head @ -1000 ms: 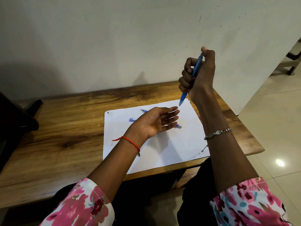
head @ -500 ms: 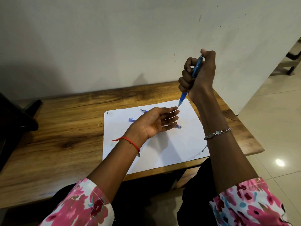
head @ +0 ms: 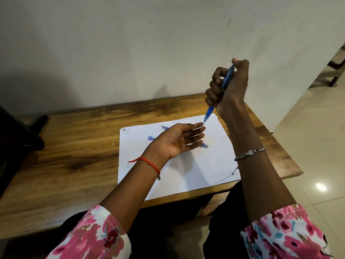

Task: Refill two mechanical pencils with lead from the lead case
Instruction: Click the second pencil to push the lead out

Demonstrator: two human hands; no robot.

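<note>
Your pencil is blue, your paper white, your table brown with dark wood grain. Your sleeves show pink and red flowers on white; your thread is red, your bracelet silver.

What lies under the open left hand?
White paper. A pencil tip and a small blue case poke out past the left hand, another blue end by its fingertips; the rest is covered.
</note>
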